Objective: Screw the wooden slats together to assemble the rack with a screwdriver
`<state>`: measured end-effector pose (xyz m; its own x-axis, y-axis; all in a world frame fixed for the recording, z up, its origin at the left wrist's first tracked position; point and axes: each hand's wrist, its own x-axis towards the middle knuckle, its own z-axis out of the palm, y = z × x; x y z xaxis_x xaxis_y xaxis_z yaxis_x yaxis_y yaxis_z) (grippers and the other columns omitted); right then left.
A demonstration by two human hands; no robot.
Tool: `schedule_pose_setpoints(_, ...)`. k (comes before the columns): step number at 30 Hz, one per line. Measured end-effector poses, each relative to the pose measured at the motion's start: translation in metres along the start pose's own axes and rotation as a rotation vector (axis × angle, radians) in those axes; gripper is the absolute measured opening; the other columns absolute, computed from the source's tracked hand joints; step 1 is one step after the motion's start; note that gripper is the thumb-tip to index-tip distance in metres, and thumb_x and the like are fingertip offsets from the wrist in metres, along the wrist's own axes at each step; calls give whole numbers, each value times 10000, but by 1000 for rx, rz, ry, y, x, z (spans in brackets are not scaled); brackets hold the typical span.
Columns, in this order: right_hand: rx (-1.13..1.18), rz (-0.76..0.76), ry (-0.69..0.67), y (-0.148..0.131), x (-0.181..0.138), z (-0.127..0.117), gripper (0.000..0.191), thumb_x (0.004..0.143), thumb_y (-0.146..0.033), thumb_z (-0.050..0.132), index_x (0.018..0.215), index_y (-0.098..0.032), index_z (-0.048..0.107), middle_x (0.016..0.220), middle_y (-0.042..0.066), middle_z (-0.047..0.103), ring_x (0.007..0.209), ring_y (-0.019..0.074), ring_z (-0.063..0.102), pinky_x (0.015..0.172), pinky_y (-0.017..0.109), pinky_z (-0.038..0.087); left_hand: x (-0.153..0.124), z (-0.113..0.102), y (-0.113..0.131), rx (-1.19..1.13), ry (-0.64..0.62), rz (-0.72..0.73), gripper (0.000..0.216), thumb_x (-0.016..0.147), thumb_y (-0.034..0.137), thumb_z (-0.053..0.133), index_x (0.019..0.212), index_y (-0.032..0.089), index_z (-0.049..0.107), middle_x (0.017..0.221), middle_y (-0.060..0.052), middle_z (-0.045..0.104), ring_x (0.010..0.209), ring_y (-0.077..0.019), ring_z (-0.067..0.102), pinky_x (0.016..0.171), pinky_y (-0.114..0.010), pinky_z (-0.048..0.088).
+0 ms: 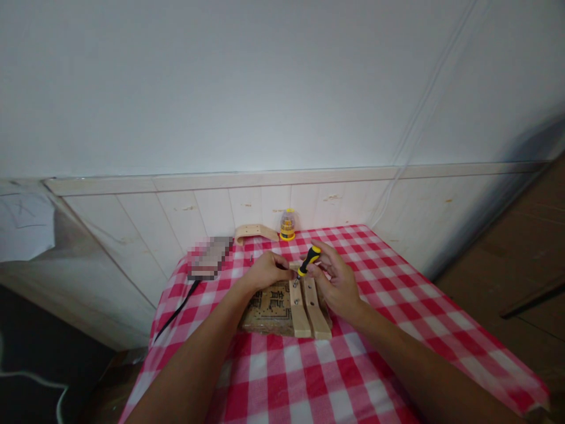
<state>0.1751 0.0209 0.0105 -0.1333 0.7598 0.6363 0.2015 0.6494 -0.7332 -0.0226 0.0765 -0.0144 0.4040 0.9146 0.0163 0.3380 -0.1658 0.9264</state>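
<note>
In my right hand (338, 282) is a yellow-and-black screwdriver (311, 257), gripped by the handle and tilted. Its lower end points down at a screw (295, 283) in the left of two pale, curved wooden strips (301, 323). My left hand (269, 272) is closed, its fingertips on that strip near its far end; part of the grip is hidden. Beside it lies the second wooden strip (322, 325), with dark holes in it. Both strips rest on a brown block (265, 321) printed with black characters.
Against the wall stand a small clear-and-yellow container (288, 225) and another curved wooden piece (253, 230). A blurred flat object (209, 259) with a black strap (179, 309) lies at the left. A red-and-white checked cloth (353, 365) covers the table.
</note>
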Motion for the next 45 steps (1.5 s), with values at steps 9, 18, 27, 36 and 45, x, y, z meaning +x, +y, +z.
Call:
schedule_pose_setpoints(9,19,23,-53,1,1,-3,426,950,-273,559,1373,-267,519,929,54,695,748,180,654,695,311,549,-3,0,5,7,14,-43,284,650,389,738,714,112,738,555,32,558,525,-95,447,523,-229,309)
schedule_pose_setpoints(18,40,9,-79,4,2,-2,416,968,-281,542,1383,-290,501,969,51,669,784,185,654,697,313,546,-2,0,4,6,10,-33,279,655,376,732,726,106,738,544,40,527,520,-90,426,518,-226,292)
schedule_pose_setpoints(27,5,-25,-105,0,3,-1,425,966,-215,527,1384,-288,505,994,49,695,853,182,686,759,321,553,-1,0,2,26,-5,-19,319,675,396,716,810,112,773,627,1,636,560,-125,517,561,-237,376)
schedule_pose_setpoints(36,-9,-6,-9,-4,5,1,406,887,-243,664,1281,-296,584,992,25,710,837,173,687,722,291,565,0,-1,0,25,-5,-7,283,675,355,721,786,100,770,577,15,610,526,-109,483,525,-232,340)
schedule_pose_setpoints(45,-3,68,46,-4,4,4,418,834,-314,740,1223,-265,595,901,17,710,774,176,686,665,279,549,0,-1,0,1,2,2,263,667,344,727,767,103,762,594,8,626,530,-109,486,548,-240,363)
